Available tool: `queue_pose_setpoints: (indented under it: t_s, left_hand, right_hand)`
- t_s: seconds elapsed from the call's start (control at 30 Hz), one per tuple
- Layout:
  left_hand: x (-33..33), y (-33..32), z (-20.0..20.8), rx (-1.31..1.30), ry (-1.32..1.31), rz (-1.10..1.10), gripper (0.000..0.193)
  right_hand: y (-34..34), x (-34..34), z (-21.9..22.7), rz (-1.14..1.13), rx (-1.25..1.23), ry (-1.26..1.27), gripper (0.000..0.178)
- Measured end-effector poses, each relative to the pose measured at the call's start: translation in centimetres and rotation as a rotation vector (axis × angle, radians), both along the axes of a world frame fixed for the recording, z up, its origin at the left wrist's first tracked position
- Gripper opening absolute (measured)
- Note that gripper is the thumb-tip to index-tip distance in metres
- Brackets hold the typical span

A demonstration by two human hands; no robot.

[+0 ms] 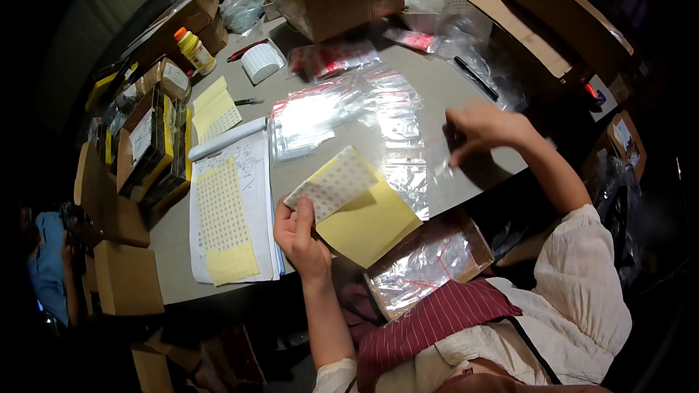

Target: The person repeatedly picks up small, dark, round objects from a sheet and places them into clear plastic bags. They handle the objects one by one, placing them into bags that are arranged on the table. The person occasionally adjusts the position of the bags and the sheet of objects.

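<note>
My left hand (pixel 304 244) is closed on a yellow backing sheet of small printed white labels (pixel 371 229), its upper part folded over with the labels facing up. Over the right side of the table is my right hand (pixel 484 131), a little blurred; its thumb and fingers are bent but apart, with nothing visible between them. Just left of that hand, a column of clear zip bags (pixel 399 120) with red seal lines overlaps down the table. More clear bags (pixel 309 116) lie in a glaring stack further left.
An open box of clear bags (pixel 426 266) sits at my lap below the table edge. Left are a notebook (pixel 229 149) with another label sheet (pixel 226 211), and a yellow bottle (pixel 195 52). A cardboard box (pixel 335 0) stands at the back; a black marker (pixel 477 78) lies right.
</note>
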State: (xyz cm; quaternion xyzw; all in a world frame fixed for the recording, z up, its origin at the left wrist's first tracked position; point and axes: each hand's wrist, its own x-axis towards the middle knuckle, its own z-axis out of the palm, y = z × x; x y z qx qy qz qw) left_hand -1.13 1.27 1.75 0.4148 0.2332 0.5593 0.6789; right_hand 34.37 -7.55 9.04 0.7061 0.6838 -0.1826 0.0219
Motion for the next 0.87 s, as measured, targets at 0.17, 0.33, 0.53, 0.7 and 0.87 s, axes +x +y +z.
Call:
queue_pose_setpoints:
  t_s: [0.17,0.33,0.53,0.7,0.87]
  left_hand:
    - [0.0,-0.2,0.0,0.002,0.050,-0.128,0.016]
    - [0.4,-0.6,-0.1,0.071,0.282,-0.139,0.013]
    - [0.3,-0.9,-0.4,0.093,0.325,-0.091,0.013]
    - [0.5,-0.7,-0.5,0.074,0.324,-0.112,0.015]
    - [0.7,-0.7,-0.6,0.070,0.412,-0.077,0.015]
  right_hand:
    - [-2.3,-4.8,1.3,0.262,-0.161,0.102,0.063]
    - [-0.5,-5.8,1.3,0.241,0.226,0.358,0.031]
    - [1.1,-9.9,1.4,0.285,0.337,0.343,0.023]
    - [1.2,-11.0,-1.6,0.348,0.709,0.137,0.020]
    - [0.4,-11.4,-2.3,0.357,0.730,-0.011,0.029]
